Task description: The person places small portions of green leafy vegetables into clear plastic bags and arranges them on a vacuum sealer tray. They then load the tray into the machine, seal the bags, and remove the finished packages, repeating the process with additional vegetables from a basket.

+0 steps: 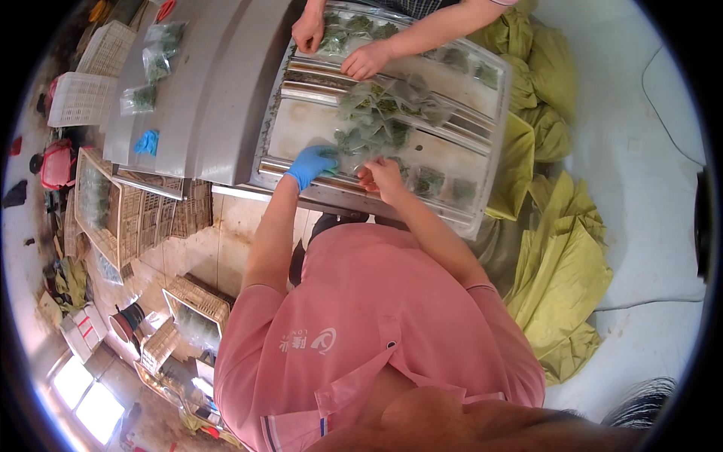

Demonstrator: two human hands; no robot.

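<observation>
Side by side at the near edge of a vacuum-sealer bed, both my hands work around a clear plastic bag of green leaves. My left hand, in a blue glove, has its fingers closed on the bag's left side. My bare right hand is closed, fingertips curled at the right side of the bag; what they pinch is too small to make out. Just beyond lies a pile of filled bags. Another bag rests on the sealing bar to the right of my right hand.
Opposite, a co-worker's hands arrange bags along the far bar. The steel lid stands left, with a blue glove and several bags on a surface beside it. Plastic crates stack at left; yellow-green sacks lie right.
</observation>
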